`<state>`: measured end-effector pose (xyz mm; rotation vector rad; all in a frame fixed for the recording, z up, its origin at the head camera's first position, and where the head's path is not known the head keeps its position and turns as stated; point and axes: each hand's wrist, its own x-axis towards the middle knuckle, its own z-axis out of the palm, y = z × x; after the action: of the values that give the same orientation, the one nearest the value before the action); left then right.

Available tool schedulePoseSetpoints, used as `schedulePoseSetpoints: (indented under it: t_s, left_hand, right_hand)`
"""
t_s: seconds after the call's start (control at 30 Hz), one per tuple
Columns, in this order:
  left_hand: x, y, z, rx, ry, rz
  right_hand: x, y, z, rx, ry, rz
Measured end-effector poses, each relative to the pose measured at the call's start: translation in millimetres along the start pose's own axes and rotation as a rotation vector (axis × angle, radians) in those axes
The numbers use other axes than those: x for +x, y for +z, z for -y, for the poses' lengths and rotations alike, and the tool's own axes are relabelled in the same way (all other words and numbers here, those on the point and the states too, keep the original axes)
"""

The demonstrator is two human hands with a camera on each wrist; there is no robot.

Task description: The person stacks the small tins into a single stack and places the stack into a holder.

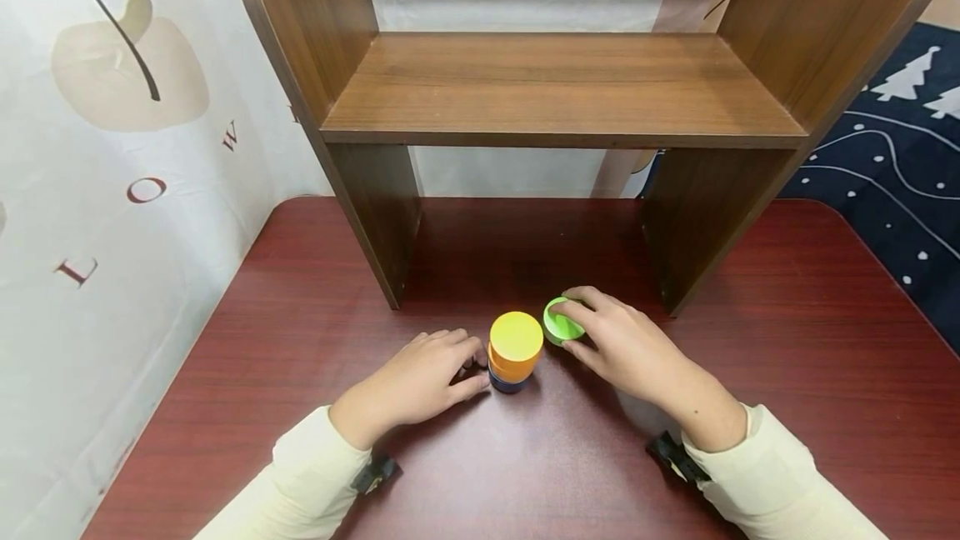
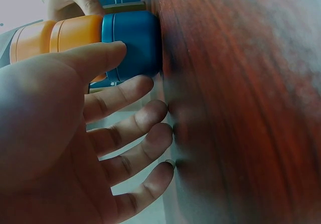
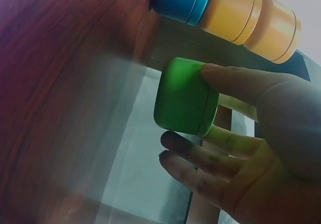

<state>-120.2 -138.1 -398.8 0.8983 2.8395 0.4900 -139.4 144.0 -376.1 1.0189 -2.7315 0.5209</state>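
Observation:
Three small round tins stand stacked on the table: a dark blue tin (image 2: 135, 45) at the bottom, an orange tin (image 3: 228, 10) in the middle and a yellow-orange tin (image 1: 516, 337) on top. At the left side of the stack is my left hand (image 1: 420, 382), its thumb and index fingertips against or very close to the blue tin; its other fingertips rest on the table. To the right of the stack, my right hand (image 1: 622, 348) pinches a small green tin (image 3: 183, 96) between thumb and fingers. The green tin appears slightly raised off the table.
Behind the hands a brown wooden shelf unit (image 1: 566, 90) stands on the dark red table (image 1: 750, 390), its two side panels near the stack. A white printed sheet (image 1: 135, 290) hangs at left, a dark blue one (image 1: 885, 165) at right.

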Motion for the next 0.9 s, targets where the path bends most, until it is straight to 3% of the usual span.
schedulePoseSetpoints:
  t_s: [0.9]
  left_hand:
    - [0.4,0.9,1.0,0.013,0.004,-0.003]
  right_hand:
    - [0.3,-5.1,3.4,0.011,0.04,-0.02]
